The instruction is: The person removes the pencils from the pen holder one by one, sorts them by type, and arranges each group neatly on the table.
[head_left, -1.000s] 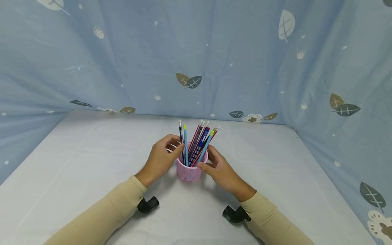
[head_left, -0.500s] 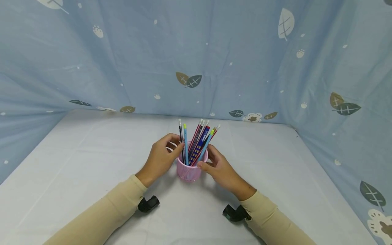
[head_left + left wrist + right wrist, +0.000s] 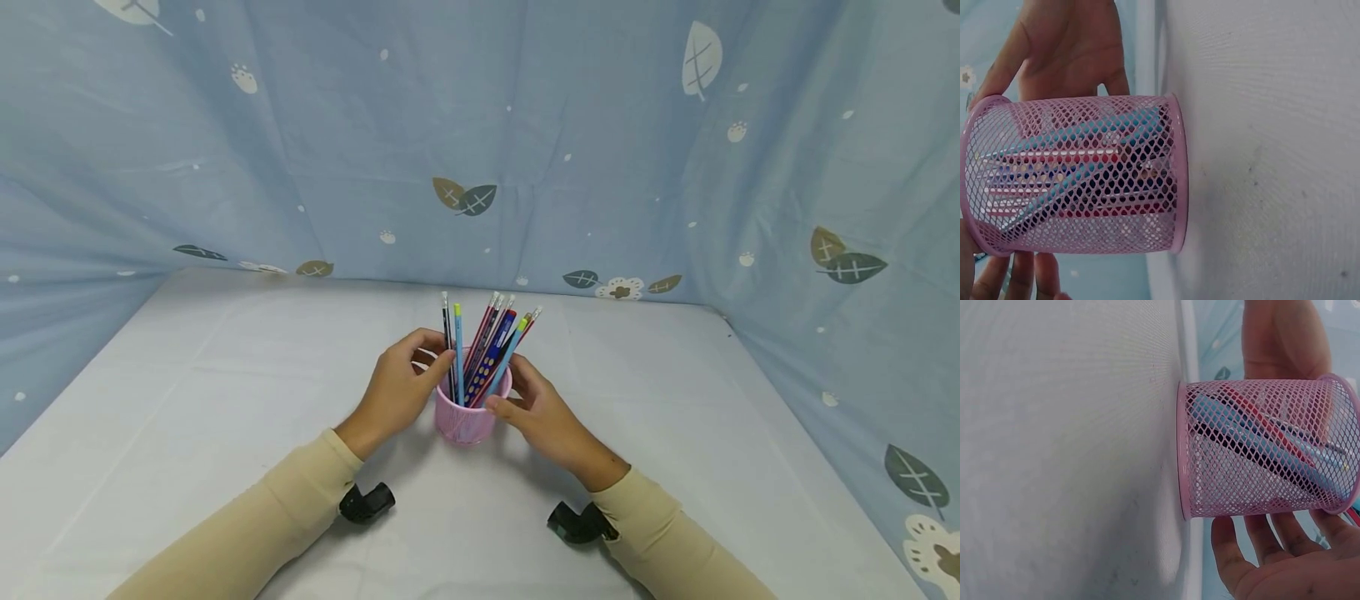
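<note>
A pink mesh pencil cup [image 3: 465,423] stands upright on the white table, filled with several pencils [image 3: 486,354] in blue, black and red, eraser ends up. My left hand [image 3: 401,377] holds the cup's left side near the rim, thumb toward the front and fingers curved behind. On the opposite side my right hand [image 3: 543,417] grips it, thumb at the front rim. The left wrist view shows the mesh cup [image 3: 1085,178] between both hands, its base at the tabletop. In the right wrist view, right-hand fingers [image 3: 1229,544] lie along the cup's side.
The white-covered table [image 3: 225,375] spreads around the cup. Blue cloth [image 3: 337,142] printed with leaves hangs behind it and at the sides. A black wrist camera [image 3: 366,502] is strapped below each beige sleeve [image 3: 300,483].
</note>
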### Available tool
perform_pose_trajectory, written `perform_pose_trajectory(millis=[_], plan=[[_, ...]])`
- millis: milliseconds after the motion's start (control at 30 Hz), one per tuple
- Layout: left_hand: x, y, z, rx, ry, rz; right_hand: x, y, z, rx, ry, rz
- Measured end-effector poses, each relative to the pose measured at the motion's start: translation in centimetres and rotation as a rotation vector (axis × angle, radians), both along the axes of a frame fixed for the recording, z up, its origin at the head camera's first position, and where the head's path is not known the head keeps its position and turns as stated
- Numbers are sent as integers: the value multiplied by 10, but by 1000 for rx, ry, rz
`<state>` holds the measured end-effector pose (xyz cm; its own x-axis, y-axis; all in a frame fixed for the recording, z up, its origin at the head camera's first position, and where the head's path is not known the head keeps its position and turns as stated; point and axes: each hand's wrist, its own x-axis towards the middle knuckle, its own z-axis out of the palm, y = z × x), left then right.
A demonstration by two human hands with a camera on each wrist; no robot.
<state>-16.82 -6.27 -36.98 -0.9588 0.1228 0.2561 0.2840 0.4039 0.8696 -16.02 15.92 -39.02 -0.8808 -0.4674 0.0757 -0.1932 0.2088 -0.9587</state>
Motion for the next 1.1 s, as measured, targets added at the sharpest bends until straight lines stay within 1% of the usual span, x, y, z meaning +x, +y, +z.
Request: perform_pose_trajectory(millis=[167, 533, 767, 1100], plan=[[-1, 0, 1, 10, -15, -6, 1, 0, 1, 4, 5, -4], [-3, -3, 2, 42, 27, -10, 1, 0, 1, 13, 15, -9], [-2, -4, 6, 55, 48, -20, 2, 0, 2, 14, 13, -13], [-2, -5, 10, 65, 78, 4, 0, 1, -1, 9, 23, -5]])
